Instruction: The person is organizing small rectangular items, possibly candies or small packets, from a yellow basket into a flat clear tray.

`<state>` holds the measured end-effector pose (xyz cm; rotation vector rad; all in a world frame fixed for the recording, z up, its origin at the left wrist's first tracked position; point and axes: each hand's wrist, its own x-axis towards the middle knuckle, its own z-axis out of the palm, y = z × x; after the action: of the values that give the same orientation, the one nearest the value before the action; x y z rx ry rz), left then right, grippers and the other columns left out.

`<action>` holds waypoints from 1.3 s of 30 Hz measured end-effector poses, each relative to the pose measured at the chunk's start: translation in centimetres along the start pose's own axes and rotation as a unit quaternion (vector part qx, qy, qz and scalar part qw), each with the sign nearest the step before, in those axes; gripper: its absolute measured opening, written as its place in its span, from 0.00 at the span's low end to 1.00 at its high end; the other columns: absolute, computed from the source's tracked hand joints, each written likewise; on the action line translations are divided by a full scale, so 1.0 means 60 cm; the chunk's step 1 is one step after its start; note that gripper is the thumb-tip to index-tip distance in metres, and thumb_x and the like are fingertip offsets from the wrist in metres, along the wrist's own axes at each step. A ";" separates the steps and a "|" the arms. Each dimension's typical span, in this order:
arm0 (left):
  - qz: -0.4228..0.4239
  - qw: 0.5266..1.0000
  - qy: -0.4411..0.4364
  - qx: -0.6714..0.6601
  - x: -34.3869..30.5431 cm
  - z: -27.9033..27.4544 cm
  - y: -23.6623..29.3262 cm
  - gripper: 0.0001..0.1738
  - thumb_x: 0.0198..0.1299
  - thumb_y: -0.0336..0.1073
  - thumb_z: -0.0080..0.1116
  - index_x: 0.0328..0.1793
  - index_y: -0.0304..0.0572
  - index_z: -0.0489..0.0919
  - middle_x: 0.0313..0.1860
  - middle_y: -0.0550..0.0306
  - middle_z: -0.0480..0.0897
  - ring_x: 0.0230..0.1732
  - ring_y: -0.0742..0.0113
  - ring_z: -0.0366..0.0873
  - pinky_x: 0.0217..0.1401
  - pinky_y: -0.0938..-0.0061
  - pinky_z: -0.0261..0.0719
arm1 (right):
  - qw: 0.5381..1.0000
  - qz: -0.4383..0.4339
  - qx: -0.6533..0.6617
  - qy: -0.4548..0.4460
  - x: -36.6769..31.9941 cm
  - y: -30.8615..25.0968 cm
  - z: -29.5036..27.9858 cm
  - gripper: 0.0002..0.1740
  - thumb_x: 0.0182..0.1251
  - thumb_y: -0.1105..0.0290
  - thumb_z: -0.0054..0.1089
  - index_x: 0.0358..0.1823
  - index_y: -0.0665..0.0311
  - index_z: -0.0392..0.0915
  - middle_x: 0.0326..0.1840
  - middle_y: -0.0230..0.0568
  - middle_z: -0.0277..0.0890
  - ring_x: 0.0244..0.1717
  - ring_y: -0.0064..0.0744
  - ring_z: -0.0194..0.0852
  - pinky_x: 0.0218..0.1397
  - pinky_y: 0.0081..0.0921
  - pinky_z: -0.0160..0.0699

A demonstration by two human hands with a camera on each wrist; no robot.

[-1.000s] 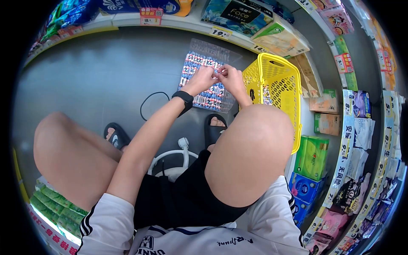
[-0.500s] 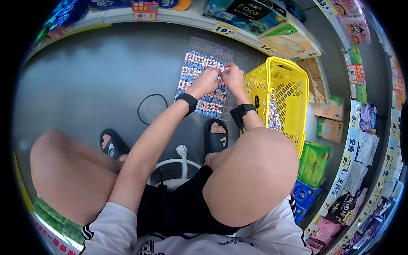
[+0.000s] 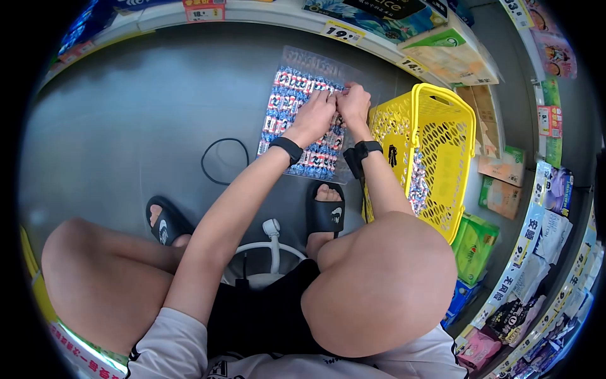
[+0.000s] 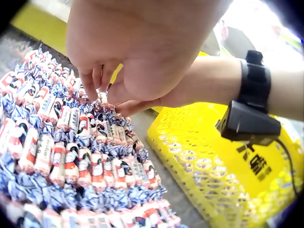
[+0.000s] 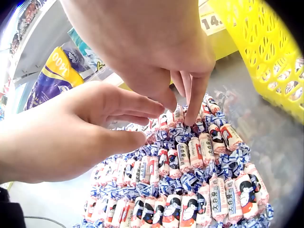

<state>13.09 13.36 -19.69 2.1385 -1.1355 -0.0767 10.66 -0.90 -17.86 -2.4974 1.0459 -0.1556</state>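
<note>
Rows of wrapped candies [image 3: 284,104], white, red and blue with rabbit prints, lie on a clear plastic sheet [image 3: 304,60] on the floor. Both hands meet over the far right part of these rows. My left hand [image 3: 314,120] reaches in with fingers extended; in the right wrist view its thumb [image 5: 135,138] and fingers stand apart at the candy tops. Fingers of my right hand [image 3: 355,107] point down, and a fingertip [image 5: 191,116] touches a candy in the row. Part of each hand's contact is hidden behind the hands.
Right of the sheet stands a yellow basket [image 3: 445,189] holding loose candies [image 3: 418,180]. Shelves with tissue packs [image 3: 451,54] line the back and right. A black cable [image 3: 203,158] loops on the floor. Sandalled feet [image 3: 325,211] and a white stool base [image 3: 273,243] are nearer.
The head view has shifted, so the basket and shelves sit farther right. Both hands stay close together over the candy rows, with the right wrist now in full view.
</note>
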 end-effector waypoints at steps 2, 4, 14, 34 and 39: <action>0.012 0.999 -0.003 0.040 0.002 -0.009 0.001 0.22 0.58 0.27 0.62 0.60 0.29 0.80 0.62 0.44 0.81 0.66 0.49 0.76 0.68 0.56 0.79 | 1.000 0.012 -0.003 -0.014 -0.004 0.001 0.002 0.15 0.63 0.69 0.67 0.51 0.62 0.90 0.45 0.58 0.89 0.51 0.58 0.90 0.59 0.44 0.87; 0.038 0.991 0.004 0.125 -0.003 -0.011 0.000 0.23 0.58 0.29 0.63 0.60 0.32 0.81 0.64 0.49 0.81 0.68 0.54 0.75 0.68 0.64 0.77 | 1.000 0.019 -0.002 -0.007 -0.010 -0.005 0.004 0.14 0.63 0.70 0.66 0.49 0.61 0.91 0.45 0.59 0.89 0.51 0.59 0.89 0.59 0.45 0.87; 0.015 0.980 -0.059 0.188 -0.008 0.005 -0.001 0.30 0.58 0.29 0.62 0.70 0.36 0.77 0.74 0.51 0.78 0.76 0.57 0.73 0.75 0.59 0.73 | 0.999 0.036 0.029 0.009 -0.014 0.000 0.016 0.12 0.61 0.71 0.70 0.47 0.59 0.90 0.41 0.58 0.89 0.49 0.59 0.90 0.57 0.46 0.87; 0.050 0.984 -0.049 0.166 -0.016 0.003 0.002 0.33 0.56 0.25 0.61 0.71 0.29 0.75 0.73 0.41 0.76 0.79 0.49 0.70 0.79 0.61 0.70 | 1.000 -0.019 0.009 -0.010 -0.034 -0.012 -0.008 0.13 0.65 0.72 0.65 0.49 0.69 0.87 0.50 0.67 0.85 0.52 0.67 0.86 0.58 0.51 0.86; 0.029 0.985 -0.118 0.119 -0.016 -0.023 0.026 0.37 0.51 0.21 0.63 0.72 0.26 0.72 0.73 0.39 0.76 0.78 0.45 0.71 0.77 0.60 0.76 | 0.998 -0.045 0.019 0.032 -0.044 -0.020 -0.023 0.09 0.64 0.73 0.66 0.42 0.70 0.86 0.51 0.67 0.84 0.51 0.72 0.85 0.56 0.55 0.86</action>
<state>11.90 14.26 -17.93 2.3497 -1.4041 -0.1800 9.21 1.21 -15.94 -2.5215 0.9454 -0.2805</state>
